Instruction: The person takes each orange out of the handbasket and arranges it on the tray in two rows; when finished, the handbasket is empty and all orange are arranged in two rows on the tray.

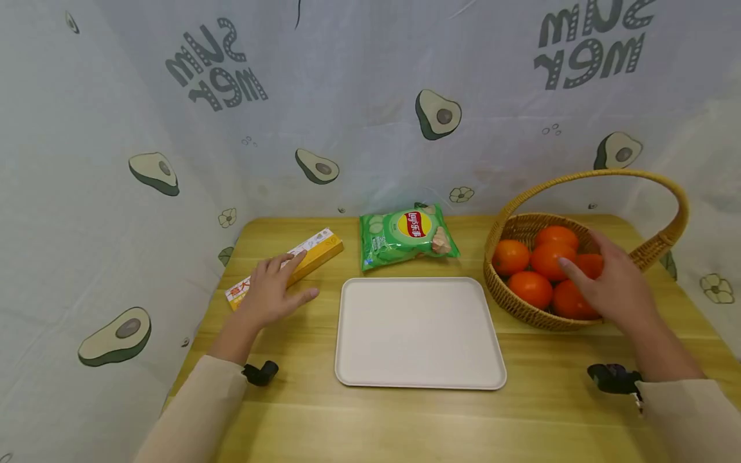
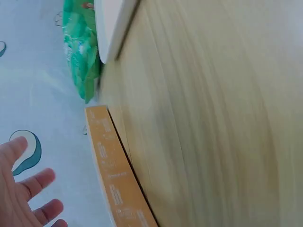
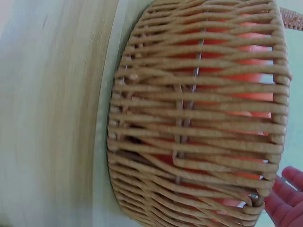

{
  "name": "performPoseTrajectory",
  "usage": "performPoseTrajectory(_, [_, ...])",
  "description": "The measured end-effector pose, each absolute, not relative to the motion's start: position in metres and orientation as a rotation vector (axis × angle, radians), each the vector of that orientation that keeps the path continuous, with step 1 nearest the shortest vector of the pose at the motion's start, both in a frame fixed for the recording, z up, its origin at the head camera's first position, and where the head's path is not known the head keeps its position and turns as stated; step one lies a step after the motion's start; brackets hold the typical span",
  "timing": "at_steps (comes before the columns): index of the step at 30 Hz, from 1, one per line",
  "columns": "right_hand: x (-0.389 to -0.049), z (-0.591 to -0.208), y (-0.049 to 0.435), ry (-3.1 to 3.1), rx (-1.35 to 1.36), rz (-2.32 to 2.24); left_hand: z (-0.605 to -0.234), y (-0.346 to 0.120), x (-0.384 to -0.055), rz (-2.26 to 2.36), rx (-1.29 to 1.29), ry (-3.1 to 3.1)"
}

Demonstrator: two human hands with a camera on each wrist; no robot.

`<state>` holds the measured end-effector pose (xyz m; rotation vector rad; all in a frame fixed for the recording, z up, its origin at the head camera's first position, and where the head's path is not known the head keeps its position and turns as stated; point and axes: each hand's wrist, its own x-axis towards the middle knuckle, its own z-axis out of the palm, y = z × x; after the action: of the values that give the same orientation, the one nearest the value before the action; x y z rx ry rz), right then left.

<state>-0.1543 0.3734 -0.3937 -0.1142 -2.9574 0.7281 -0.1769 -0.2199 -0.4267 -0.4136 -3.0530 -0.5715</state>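
Note:
My left hand (image 1: 269, 292) hovers over a long yellow and white box (image 1: 317, 257) at the table's left, fingers spread; the left wrist view shows those fingers apart from the box's orange side (image 2: 113, 165). At the right stands a wicker basket (image 1: 521, 307) with a tall arched handle, holding several orange-red round fruits (image 1: 529, 289). Above the basket's near right side is my right hand (image 1: 616, 283), thumb out and fingers reaching over the fruit. In the right wrist view its fingers (image 3: 289, 194) appear by the basket rim; whether they touch a fruit I cannot tell.
A white rectangular tray (image 1: 419, 334) lies in the middle of the wooden table (image 1: 405, 424). Behind it sits a green Lay's chip bag (image 1: 405, 235). A curtain printed with avocados (image 1: 370, 128) hangs along the back and sides.

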Motion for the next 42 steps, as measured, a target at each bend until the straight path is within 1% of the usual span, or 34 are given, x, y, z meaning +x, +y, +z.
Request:
performPoseTrajectory(9, [-0.149, -0.405, 0.369, -2.844, -0.201, 0.928, -0.439, -0.206, -0.159, -0.821, -0.354, -2.996])
performPoseTrajectory(14, [-0.149, -0.413, 0.366, -2.765, -0.225, 1.009, -0.448, -0.196, -0.155, -1.034, -0.343, -2.948])
performPoseTrajectory(19, [-0.15, -0.419, 0.362, -2.72, -0.276, 1.071, -0.458, -0.187, -0.152, -1.195, -0.275, -2.938])
performPoseTrajectory(28, [-0.156, -0.42, 0.361, -2.757, -0.287, 1.017, -0.469, -0.177, -0.145, -1.375, -0.252, -2.903])
performPoseTrajectory(42, [-0.166, -0.423, 0.362, -2.805, -0.247, 0.919, -0.491, -0.165, -0.147, -1.52, -0.268, -2.844])
